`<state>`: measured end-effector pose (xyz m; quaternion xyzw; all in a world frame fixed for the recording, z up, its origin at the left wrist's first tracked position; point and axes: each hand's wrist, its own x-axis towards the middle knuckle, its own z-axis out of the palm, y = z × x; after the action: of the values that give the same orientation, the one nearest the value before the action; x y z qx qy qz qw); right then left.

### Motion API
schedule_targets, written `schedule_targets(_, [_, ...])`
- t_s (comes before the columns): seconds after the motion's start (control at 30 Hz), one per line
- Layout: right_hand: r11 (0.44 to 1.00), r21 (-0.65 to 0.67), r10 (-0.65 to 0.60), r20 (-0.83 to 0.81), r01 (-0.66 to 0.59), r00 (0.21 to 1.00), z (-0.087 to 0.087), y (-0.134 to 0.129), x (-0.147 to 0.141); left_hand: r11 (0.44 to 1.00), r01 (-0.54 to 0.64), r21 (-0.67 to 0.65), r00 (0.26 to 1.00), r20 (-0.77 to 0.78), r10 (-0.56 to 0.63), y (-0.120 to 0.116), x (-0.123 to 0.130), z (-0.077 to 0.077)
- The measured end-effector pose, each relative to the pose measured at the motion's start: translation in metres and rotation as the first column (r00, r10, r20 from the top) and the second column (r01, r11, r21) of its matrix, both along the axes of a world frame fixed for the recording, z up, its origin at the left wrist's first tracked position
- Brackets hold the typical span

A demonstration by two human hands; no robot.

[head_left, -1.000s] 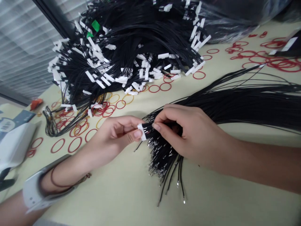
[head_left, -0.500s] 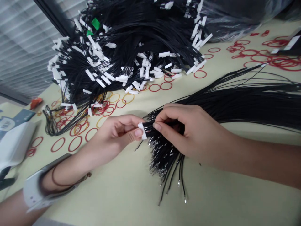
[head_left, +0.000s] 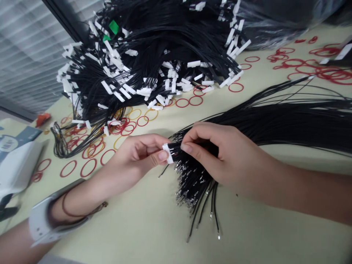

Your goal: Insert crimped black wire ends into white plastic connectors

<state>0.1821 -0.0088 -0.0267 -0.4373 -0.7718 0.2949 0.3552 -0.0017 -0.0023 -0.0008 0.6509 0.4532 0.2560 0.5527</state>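
Note:
My left hand [head_left: 137, 156] pinches a small white plastic connector housing [head_left: 168, 153] between thumb and fingers. Just to its right, my right hand [head_left: 211, 151] grips a few black wires close behind that housing, with thumb and forefinger near its back face. A large bundle of loose black wires [head_left: 291, 123] fans out to the right behind my right hand. Their crimped metal terminal ends [head_left: 192, 194] hang toward me below it. A white band [head_left: 41, 220] and a thin brown cord circle my left wrist.
A tall heap of black wires with white connectors [head_left: 154, 55] lies on the pale green table [head_left: 247, 220] beyond my hands. Red and yellow rubber bands [head_left: 88, 168] are scattered around it. A white package [head_left: 19, 165] sits at left, and a plastic bag [head_left: 288, 22] at top right.
Both hands and the white connector housing sit slightly further right in the picture, as does the wire heap. My grip on the housing and wires looks unchanged.

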Motion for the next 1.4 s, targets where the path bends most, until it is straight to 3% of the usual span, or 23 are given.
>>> schedule_targets(0.23, [0.998, -0.063, -0.006, -0.044, 0.003, 0.999, 0.0009, -0.005, -0.0007, 1.0, -0.006, -0.02, 0.999, 0.043, 0.007, -0.0014, 0.0017, -0.0003])
schedule_targets(0.47, [0.999, -0.039, 0.014, -0.05, -0.016, 0.999, 0.0009, -0.0032, -0.0014, 0.999, -0.023, -0.028, 0.999, 0.033, 0.024, -0.0019, 0.0018, 0.0017])
schedule_targets(0.6, [1.0, 0.022, 0.01, 0.001, -0.01, 1.0, 0.0017, -0.0035, -0.0027, 0.996, -0.085, -0.013, 0.996, -0.028, 0.085, -0.003, 0.0036, 0.0035])
schedule_targets(0.87, [0.996, 0.051, 0.057, 0.208, -0.069, 0.976, 0.003, -0.0039, 0.0016, 0.996, -0.071, 0.061, 0.991, -0.109, 0.078, -0.005, 0.001, -0.0015])
schedule_targets(1.4, [0.992, 0.016, 0.123, 0.039, -0.123, 0.992, -0.0031, -0.0016, 0.0007, 0.998, -0.053, 0.039, 0.992, -0.115, 0.057, -0.0059, 0.0002, -0.0003])
